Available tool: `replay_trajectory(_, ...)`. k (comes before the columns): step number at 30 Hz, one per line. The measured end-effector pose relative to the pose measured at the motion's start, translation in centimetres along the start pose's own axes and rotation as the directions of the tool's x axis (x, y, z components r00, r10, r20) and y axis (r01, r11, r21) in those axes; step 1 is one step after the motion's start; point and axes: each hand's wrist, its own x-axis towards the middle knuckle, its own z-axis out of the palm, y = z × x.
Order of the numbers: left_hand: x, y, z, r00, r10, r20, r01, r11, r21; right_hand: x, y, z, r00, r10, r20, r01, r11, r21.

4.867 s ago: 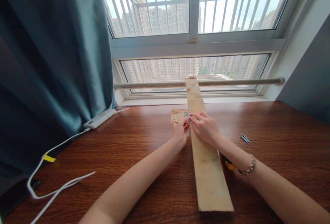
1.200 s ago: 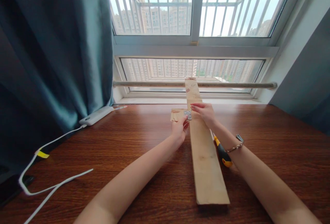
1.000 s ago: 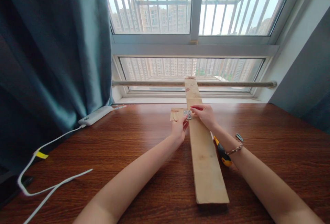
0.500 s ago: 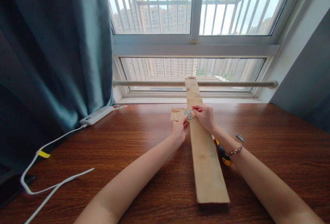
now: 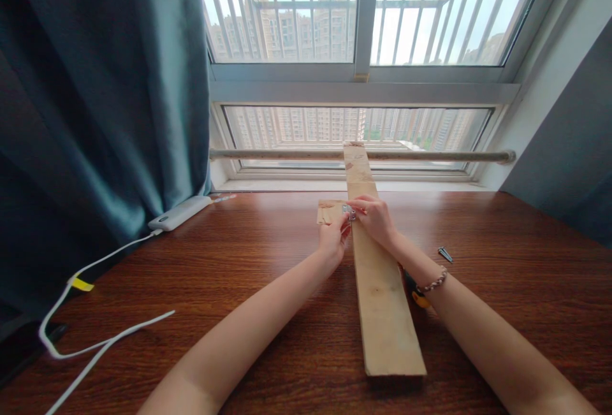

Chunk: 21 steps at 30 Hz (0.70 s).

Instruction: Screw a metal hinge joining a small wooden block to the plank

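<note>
A long pale wooden board [image 5: 382, 300] lies lengthwise on the table, and a short wooden piece [image 5: 329, 211] juts out from its left side. Across the joint sits a small silver metal hinge [image 5: 347, 211]. My left hand [image 5: 333, 236] has its thumb pressed on the hinge's near edge, its fingers curled beside the board. Pinched together right over the hinge, the fingertips of my right hand [image 5: 375, 217] hold a small screw, now mostly hidden by the fingers. Partly covered by my right forearm, a yellow-and-black tool handle [image 5: 421, 299] rests against the board's right side.
Loose screws [image 5: 445, 254] lie on the brown table [image 5: 268, 351] to the right. A white power strip [image 5: 180, 213] with a white cable [image 5: 115, 252] is at the left by the dark curtain [image 5: 109, 83]. Beyond the table, a rail [image 5: 430, 156] crosses before the window.
My right hand has shifted slightly left, its fingertips now over the hinge, and the screw has become hidden. My left hand has stayed in place.
</note>
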Motion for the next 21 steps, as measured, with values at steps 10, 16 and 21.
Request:
replay_trajectory(10,0.0,0.0,0.0,1.000,-0.015,-0.006,0.015,1.000,-0.006,0.0,0.1,0.1,1.000,0.008,-0.006,-0.008,1.000,-0.027)
replay_trajectory(16,0.0,0.2,0.0,1.000,-0.023,0.003,0.023,1.000,-0.008,-0.2,0.0,0.4,0.998,0.043,-0.036,-0.045,0.998,-0.047)
replay_trajectory(21,0.4,-0.1,-0.3,1.000,-0.013,-0.018,0.014,1.000,0.020,0.8,-0.1,-1.1,0.988,0.135,-0.074,-0.132,0.991,0.037)
